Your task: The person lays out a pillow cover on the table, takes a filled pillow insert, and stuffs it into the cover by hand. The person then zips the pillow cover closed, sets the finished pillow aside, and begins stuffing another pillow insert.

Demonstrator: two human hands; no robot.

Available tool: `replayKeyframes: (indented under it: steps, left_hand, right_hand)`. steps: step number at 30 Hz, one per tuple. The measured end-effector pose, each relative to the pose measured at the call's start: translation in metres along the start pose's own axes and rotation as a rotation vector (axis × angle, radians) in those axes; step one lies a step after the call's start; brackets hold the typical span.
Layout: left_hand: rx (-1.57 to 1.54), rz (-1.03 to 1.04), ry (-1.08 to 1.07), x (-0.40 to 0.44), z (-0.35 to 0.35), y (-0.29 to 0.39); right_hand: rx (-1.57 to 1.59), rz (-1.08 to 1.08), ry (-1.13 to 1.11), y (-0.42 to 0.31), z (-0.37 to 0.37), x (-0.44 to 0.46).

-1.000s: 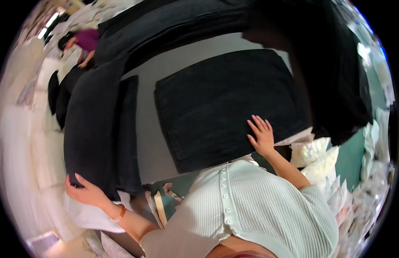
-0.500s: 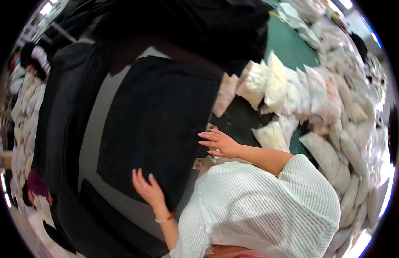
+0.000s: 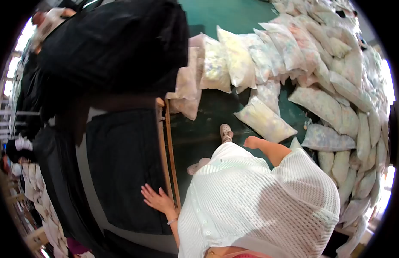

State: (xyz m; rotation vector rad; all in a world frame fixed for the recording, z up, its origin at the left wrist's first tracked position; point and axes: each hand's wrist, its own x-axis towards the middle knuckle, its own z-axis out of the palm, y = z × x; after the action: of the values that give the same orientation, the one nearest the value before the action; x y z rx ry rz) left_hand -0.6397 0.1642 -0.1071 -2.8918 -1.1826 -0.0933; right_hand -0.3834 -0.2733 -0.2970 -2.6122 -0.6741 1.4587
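My left hand [image 3: 157, 199] lies flat with spread fingers on a folded black cloth [image 3: 122, 163], near the cloth's right edge. The cloth is smooth, roughly rectangular, and rests on a grey tabletop [image 3: 84, 178]. Off to the right, my right hand [image 3: 251, 142] hangs over the floor beside my body, away from the cloth. Its fingers are turned from view, so their pose and anything in them cannot be made out.
A wooden table edge [image 3: 169, 150] runs between cloth and floor. Large black fabric heaps [image 3: 117, 47] rise at the back, with more black cloth [image 3: 57, 172] on the left. Stuffed pale bags [image 3: 268, 120] cover much of the right-hand floor. Another person [image 3: 51, 23] is at the upper left.
My right hand has left the cloth's right edge and swung right over the floor. My left hand stays on the cloth, now nearer its right edge. The view has shifted, showing more floor and my shoes.
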Motion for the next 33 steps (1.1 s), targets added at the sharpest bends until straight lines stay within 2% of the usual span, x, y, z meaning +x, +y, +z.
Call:
replayKeyframes:
  steps: [2,5,6,8,12,13,15,16,17,19,20,21,22,23,25,26,27,28,30,32,33]
  left_hand:
    - [0.016,0.004,0.046,0.001,0.012,-0.002]
    - [0.014,-0.150,-0.130,0.014,-0.005,0.024]
    - [0.044,-0.129,-0.151,0.017,-0.006,0.032]
    - [0.026,-0.241,-0.283,0.029,-0.011,0.044]
    - [0.200,-0.132,-0.393,0.034,0.000,0.031]
    - [0.170,-0.204,-0.430,0.039,-0.008,0.044]
    - [0.204,-0.136,-0.494,0.040,-0.010,0.030]
    - [0.207,-0.255,-0.523,0.044,-0.014,0.051]
    - [0.244,-0.242,-0.524,0.041,-0.010,0.029]
    - [0.303,-0.326,-0.539,0.044,-0.018,0.060]
    - [0.272,-0.300,-0.540,0.043,-0.018,0.046]
    - [0.231,-0.277,-0.537,0.039,-0.018,0.030]
    - [0.411,-0.171,-0.579,0.045,-0.021,0.044]
    - [0.262,-0.262,-0.534,0.040,-0.020,0.022]
    - [0.437,-0.477,-0.552,0.036,-0.027,0.004]
    - [0.240,-0.455,-0.638,0.039,-0.037,0.006]
    - [0.284,-0.376,-0.594,0.035,-0.036,0.009]
    - [0.323,-0.469,-0.614,0.036,-0.037,0.009]
    - [0.359,-0.569,-0.630,0.034,-0.036,0.013]
    - [0.358,-0.497,-0.550,0.033,-0.032,0.023]
    - [0.351,-0.503,-0.553,0.030,-0.034,0.016]
  right_hand:
    - [0.202,-0.053,0.060,0.015,-0.015,-0.010]
    - [0.427,0.069,0.085,0.038,-0.028,0.004]
    - [0.450,0.060,0.163,0.053,-0.015,0.019]
    - [0.604,0.097,0.218,0.070,-0.024,0.028]
    - [0.613,0.203,0.180,0.133,-0.049,0.083]
    - [0.599,0.277,0.223,0.157,-0.050,0.105]
    - [0.646,0.434,0.339,0.200,-0.045,0.145]
    - [0.668,0.532,0.429,0.228,-0.031,0.175]
    - [0.665,0.577,0.479,0.256,-0.023,0.201]
    - [0.642,0.707,0.441,0.299,-0.016,0.243]
    - [0.658,0.750,0.405,0.311,-0.019,0.258]
    - [0.613,0.729,0.410,0.320,-0.017,0.269]
    - [0.566,0.706,0.413,0.330,-0.013,0.284]
    - [0.556,0.689,0.433,0.339,-0.008,0.296]
    - [0.553,0.650,0.423,0.363,0.025,0.326]
    - [0.538,0.685,0.535,0.374,0.046,0.342]
    - [0.529,0.695,0.589,0.384,0.066,0.349]
    - [0.519,0.704,0.644,0.392,0.085,0.356]
    - [0.480,0.713,0.093,0.401,0.102,0.360]
    - [0.580,0.832,0.313,0.354,0.093,0.326]
    - [0.566,0.822,0.316,0.338,0.090,0.309]
